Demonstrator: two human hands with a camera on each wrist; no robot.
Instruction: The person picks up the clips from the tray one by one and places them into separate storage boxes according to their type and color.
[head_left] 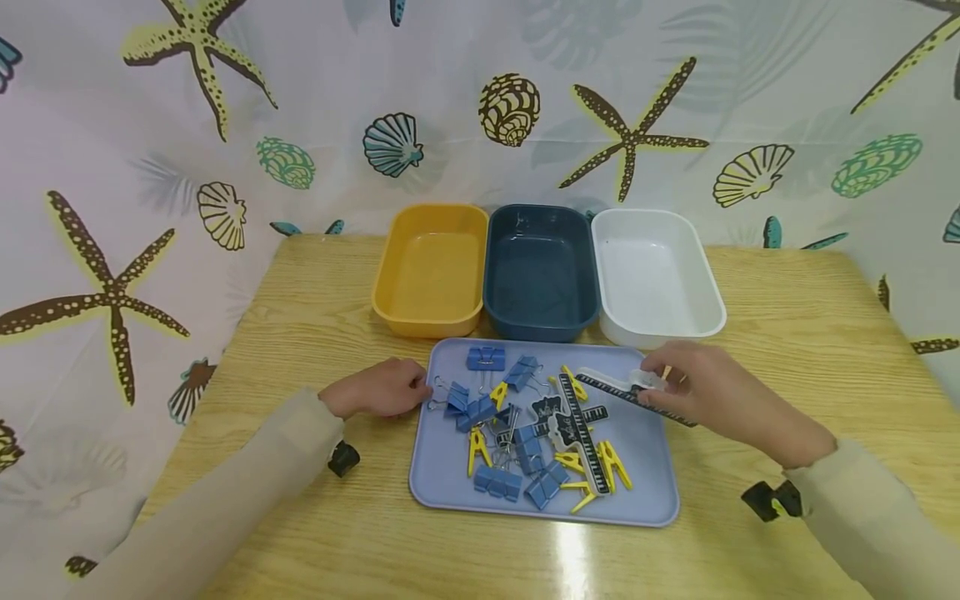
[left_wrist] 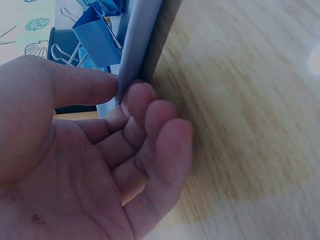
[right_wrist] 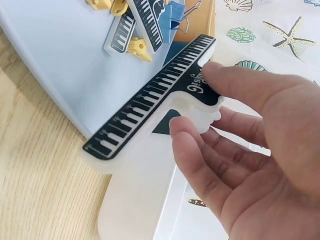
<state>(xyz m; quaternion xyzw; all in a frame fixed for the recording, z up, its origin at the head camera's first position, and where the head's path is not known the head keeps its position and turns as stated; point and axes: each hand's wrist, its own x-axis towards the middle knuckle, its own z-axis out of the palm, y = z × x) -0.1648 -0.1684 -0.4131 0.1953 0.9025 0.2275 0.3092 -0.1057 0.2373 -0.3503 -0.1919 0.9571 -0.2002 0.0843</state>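
Note:
My right hand (head_left: 701, 387) pinches a white page clip (right_wrist: 145, 100) with a black piano-key print by its handle, thumb on one side and fingers on the other. It is held over the right part of the pale blue tray (head_left: 637, 500). At the tray's left rim, my left hand (head_left: 384, 388) grips the edge between thumb and curled fingers. Blue binder clips (head_left: 497, 482), yellow clothespins (head_left: 477, 450) and more piano-print page clips (head_left: 581, 435) lie jumbled in the tray, some overlapping. Exact numbers are hard to tell in the pile.
Behind the tray stand three bins side by side: a yellow bin (head_left: 435, 279), a dark blue bin (head_left: 542, 279) and a white bin (head_left: 654, 279). All rest on a wooden table (head_left: 315, 517). A patterned cloth (head_left: 465, 75) hangs behind them.

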